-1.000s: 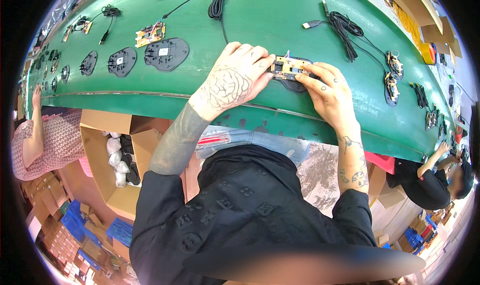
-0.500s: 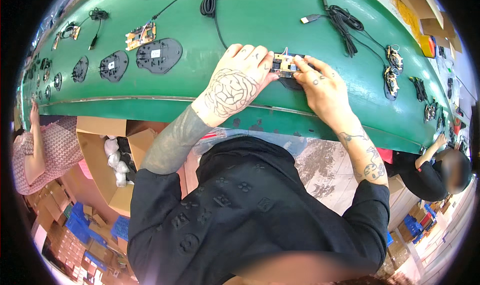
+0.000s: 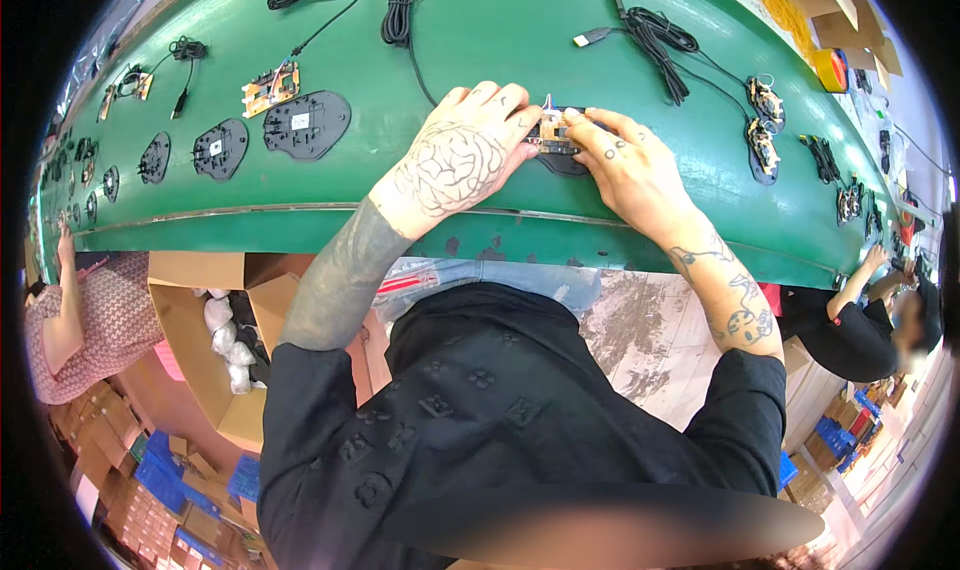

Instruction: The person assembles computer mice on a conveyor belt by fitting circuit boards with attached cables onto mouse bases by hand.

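Over the green table my left hand [image 3: 465, 150] grips the left side of a small orange-and-black circuit board [image 3: 553, 135], with fingers curled and thumb against its edge. The board sits on a black mouse base [image 3: 566, 164], mostly covered by my hands. From the right, my right hand [image 3: 632, 170] closes on the same board, fingertips on its upper right part and thumb at its lower right side. Thin wires stand up from the board's top edge. A black cable [image 3: 398, 15] lies coiled beyond my left hand, its lead running down toward the board.
Left of my hands lie black mouse bases [image 3: 308, 125] and a loose circuit board [image 3: 270, 88]. A coiled USB cable [image 3: 660, 45] leads to wired mouse assemblies [image 3: 763, 150] on the right. An open carton [image 3: 195, 270] stands below the table edge. Co-workers sit at both ends.
The view has tilted and shifted slightly, so the table things appear further left. Both hands keep hold of the circuit board, with only small finger movement.
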Tool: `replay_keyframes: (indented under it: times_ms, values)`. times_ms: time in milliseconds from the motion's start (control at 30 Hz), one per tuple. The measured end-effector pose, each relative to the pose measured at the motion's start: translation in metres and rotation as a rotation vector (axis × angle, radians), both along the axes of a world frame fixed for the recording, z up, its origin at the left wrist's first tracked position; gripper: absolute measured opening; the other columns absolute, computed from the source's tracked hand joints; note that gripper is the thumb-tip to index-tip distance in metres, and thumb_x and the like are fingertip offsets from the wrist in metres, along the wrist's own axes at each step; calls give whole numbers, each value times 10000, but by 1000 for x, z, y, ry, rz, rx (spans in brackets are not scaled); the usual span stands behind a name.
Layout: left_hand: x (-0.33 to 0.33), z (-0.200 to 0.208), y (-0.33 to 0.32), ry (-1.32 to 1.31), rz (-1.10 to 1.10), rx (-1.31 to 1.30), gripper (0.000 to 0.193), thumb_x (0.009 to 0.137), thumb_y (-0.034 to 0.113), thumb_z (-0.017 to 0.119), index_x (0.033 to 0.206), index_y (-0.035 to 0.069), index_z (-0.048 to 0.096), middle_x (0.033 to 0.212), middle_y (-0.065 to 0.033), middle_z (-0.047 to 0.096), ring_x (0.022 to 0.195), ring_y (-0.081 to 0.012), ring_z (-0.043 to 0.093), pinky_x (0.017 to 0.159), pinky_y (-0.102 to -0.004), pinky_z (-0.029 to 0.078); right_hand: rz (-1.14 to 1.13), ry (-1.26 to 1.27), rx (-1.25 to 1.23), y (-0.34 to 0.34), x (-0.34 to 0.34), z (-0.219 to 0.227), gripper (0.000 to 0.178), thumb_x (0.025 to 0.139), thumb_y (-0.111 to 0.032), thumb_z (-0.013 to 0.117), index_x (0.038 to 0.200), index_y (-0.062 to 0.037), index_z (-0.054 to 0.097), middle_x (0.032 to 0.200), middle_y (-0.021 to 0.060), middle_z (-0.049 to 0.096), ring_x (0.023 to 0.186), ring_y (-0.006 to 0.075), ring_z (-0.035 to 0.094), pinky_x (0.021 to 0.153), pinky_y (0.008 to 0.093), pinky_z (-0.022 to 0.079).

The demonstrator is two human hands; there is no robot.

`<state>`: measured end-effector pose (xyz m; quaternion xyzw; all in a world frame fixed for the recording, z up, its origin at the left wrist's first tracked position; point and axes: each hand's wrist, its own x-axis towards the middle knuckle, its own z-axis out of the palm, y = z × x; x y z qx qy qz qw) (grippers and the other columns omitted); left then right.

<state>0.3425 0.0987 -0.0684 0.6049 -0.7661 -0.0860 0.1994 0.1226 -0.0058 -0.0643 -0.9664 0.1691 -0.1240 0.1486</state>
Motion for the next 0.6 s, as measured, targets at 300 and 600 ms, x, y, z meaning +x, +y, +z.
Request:
replay_keyframes:
  times_ms: [300, 600]
  values:
    - [5, 2, -10, 54, -75, 47, 369, 856, 282, 715, 1166, 98, 638, 1075, -43, 575, 1004, -240, 575, 892, -370, 461, 74, 3, -33, -6, -5, -6, 386, 827, -51, 649, 1209, -106, 631, 1297, 115, 627, 1136, 322, 615, 903, 408, 553]
    - [-10, 4, -12, 100, 57, 45, 346, 782, 305, 775, 1028, 107, 634, 1039, -44, 570, 963, -248, 586, 838, -392, 486, 83, 62, -119, 1, -8, -5, 414, 770, -56, 633, 1183, -73, 656, 1326, 97, 622, 1213, 300, 581, 927, 389, 549]
